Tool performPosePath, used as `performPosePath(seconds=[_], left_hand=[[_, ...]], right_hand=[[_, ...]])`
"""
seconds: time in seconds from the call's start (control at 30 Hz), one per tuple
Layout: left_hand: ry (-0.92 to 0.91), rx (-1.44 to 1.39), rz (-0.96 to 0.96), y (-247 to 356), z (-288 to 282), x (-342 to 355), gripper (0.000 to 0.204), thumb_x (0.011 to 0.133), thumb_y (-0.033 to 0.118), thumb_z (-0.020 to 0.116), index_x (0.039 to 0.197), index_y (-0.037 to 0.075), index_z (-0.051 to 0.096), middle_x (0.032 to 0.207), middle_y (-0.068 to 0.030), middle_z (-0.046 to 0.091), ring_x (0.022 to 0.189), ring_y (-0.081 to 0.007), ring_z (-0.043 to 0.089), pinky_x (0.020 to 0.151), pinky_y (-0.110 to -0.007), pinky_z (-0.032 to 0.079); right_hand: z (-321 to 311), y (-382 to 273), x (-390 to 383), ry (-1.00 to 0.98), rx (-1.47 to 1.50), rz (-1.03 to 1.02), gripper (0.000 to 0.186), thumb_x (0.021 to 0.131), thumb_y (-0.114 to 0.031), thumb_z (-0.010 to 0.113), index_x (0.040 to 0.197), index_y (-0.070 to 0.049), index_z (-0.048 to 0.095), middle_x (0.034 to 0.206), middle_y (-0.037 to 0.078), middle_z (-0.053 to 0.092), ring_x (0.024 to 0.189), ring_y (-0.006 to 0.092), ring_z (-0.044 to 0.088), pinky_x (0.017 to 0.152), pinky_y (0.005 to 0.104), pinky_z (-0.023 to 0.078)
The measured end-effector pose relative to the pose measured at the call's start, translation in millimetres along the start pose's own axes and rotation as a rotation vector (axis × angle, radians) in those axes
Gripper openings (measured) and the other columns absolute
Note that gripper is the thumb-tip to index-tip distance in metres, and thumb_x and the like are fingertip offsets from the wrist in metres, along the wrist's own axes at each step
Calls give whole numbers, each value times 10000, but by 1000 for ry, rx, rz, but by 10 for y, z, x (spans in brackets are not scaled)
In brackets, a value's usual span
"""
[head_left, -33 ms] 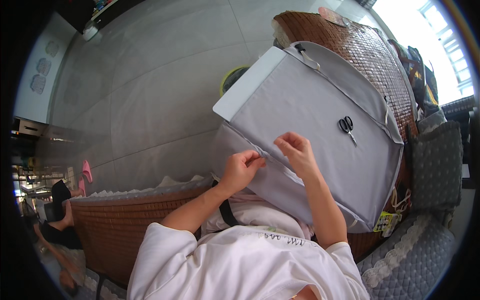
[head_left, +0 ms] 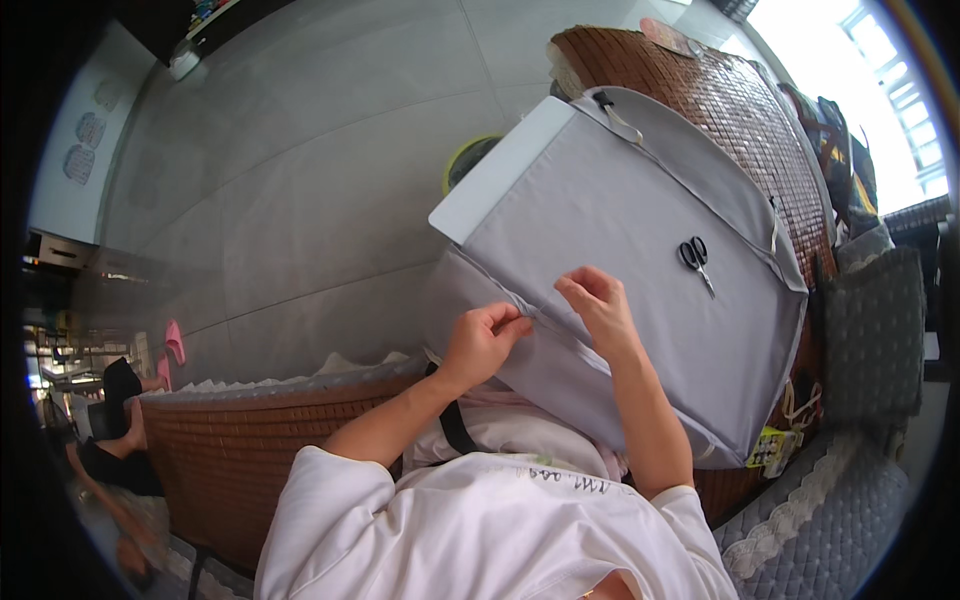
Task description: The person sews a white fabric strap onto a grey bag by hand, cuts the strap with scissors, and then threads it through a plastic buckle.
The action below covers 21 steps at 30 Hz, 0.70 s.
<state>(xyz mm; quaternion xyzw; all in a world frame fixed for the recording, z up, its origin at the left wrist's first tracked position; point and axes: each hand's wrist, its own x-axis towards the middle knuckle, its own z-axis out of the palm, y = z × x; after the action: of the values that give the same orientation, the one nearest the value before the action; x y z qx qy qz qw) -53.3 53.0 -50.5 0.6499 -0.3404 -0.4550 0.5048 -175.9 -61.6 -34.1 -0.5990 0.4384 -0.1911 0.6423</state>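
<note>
A grey fabric cover (head_left: 620,230) lies over a white board (head_left: 500,165) in front of me. My left hand (head_left: 482,338) pinches the cover's gathered near edge between thumb and fingers. Just to its right, my right hand (head_left: 603,312) hovers over the cover with thumb and fingertips pressed together. Whatever sits in that pinch, if anything, is too small to make out. Farther right, black-handled scissors (head_left: 697,265) rest on the fabric, blades toward me and slightly parted. Along the cover's far edge runs a light cord with a black clip (head_left: 603,98).
Brown woven mats (head_left: 270,450) cover the seat beside me, and another brown mat (head_left: 690,85) is beyond the cover. A yellow-green rimmed bin (head_left: 455,165) stands behind the board. A grey cushion (head_left: 872,340) is at right. Another person's legs (head_left: 125,440) and pink slippers (head_left: 175,342) appear far left.
</note>
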Motion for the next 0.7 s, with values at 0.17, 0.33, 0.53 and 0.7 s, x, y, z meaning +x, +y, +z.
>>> performPosePath(seconds=[0.17,0.33,0.53,0.7], left_hand=[[35,-25,-47,-143,13,22,131,801,131,571,758,9,593,650,28,581,552,-5,427,508,-166,357],[31,91,16,-31,-3,11,139,803,141,569,762,10,593,630,38,570,538,-4,414,483,-165,335],[61,1,-8,-131,-2,29,133,802,142,572,776,15,599,636,33,578,547,-5,426,496,-164,346],[13,81,19,-90,-33,6,139,804,136,567,766,6,598,659,16,594,584,-10,458,534,-166,374]], right_hand=[[9,-231,-293,-140,-429,-14,90,706,-128,621,703,-37,621,526,1,458,481,68,377,434,226,304],[109,-207,-107,47,-432,-408,45,679,-91,615,695,-50,628,557,49,481,505,144,423,463,271,347],[26,-196,-231,-55,-574,-363,47,681,-78,597,667,-34,608,548,68,456,519,191,439,477,305,366],[145,-255,-49,28,-369,-215,76,677,-92,603,675,-17,608,485,66,432,431,160,371,434,290,339]])
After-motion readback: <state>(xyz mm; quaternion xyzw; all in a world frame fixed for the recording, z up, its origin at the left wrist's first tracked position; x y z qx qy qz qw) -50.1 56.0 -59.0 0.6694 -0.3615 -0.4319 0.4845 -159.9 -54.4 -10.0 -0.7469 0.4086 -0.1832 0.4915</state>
